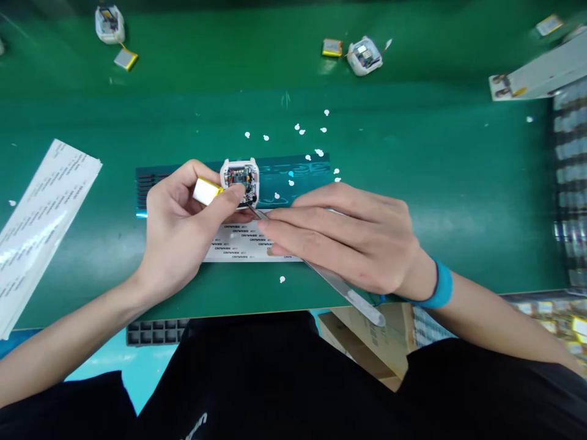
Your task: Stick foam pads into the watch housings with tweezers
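My left hand (183, 229) grips a small white watch case (255, 174) with its circuit board facing up, the thumb lying over the board. A battery (206, 191) with yellow edges rests against the fingers of the same hand, beside the case. In my right hand (353, 235) is a pair of metal tweezers (339, 284), closed on by the fingers. Their tip reaches the lower edge of the case, near my left thumb. Whether the tips hold anything is too small to tell. Under the hands lies a printed white adhesive sheet (243, 244).
Behind the sheet lies a dark translucent strip (293, 165). Small white stickers (297, 127) are scattered around it. Further back sit two more watch cases (110, 24) with batteries (332, 47). White sheets (41, 226) lie left; a white box (541, 70) and trays (571, 183) stand right.
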Tool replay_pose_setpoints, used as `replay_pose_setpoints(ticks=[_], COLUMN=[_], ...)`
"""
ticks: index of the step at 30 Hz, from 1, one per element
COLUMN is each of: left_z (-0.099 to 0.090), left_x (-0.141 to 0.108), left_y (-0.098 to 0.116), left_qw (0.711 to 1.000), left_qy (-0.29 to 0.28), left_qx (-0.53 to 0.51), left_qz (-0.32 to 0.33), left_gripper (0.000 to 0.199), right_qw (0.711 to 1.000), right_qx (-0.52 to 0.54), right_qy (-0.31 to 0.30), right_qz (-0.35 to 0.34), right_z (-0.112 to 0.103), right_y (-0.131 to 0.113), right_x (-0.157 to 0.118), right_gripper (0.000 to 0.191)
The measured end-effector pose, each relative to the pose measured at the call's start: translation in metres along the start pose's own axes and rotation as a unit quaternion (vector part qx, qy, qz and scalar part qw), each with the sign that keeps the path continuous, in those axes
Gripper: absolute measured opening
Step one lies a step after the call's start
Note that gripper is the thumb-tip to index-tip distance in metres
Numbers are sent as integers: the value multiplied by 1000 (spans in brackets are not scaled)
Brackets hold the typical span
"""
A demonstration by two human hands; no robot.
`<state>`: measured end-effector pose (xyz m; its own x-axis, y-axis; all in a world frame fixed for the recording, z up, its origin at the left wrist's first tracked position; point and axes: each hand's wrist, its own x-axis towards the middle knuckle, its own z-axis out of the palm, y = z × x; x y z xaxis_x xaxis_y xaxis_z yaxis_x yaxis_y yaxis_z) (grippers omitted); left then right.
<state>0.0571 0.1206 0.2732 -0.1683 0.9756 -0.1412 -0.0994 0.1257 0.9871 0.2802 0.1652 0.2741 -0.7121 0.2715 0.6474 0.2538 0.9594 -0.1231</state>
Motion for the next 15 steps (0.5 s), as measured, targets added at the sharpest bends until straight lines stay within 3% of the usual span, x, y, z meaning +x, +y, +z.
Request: replay_pose_setpoints(ticks=[4,9,12,15], left_z=[0,-1,-1,-1], left_x=[1,2,-1,-1], left_y=[0,4,7,7], left_qw=[1000,999,998,999], left_qy=[-18,-30,-28,-36], left_qx=[-9,-25,-26,-20], left_qz=[7,31,41,4], left_gripper=[20,29,23,26], right_qw=[1000,995,996,998], right_qx=[6,19,31,21], right_qy=[11,-61,-64,-36], right_qz=[15,71,55,41], right_z=[-3,-13,-14,-10], right_y=[-6,-17,-17,-13], right_x=[-1,-3,-4,-6], right_gripper=[15,26,28,26])
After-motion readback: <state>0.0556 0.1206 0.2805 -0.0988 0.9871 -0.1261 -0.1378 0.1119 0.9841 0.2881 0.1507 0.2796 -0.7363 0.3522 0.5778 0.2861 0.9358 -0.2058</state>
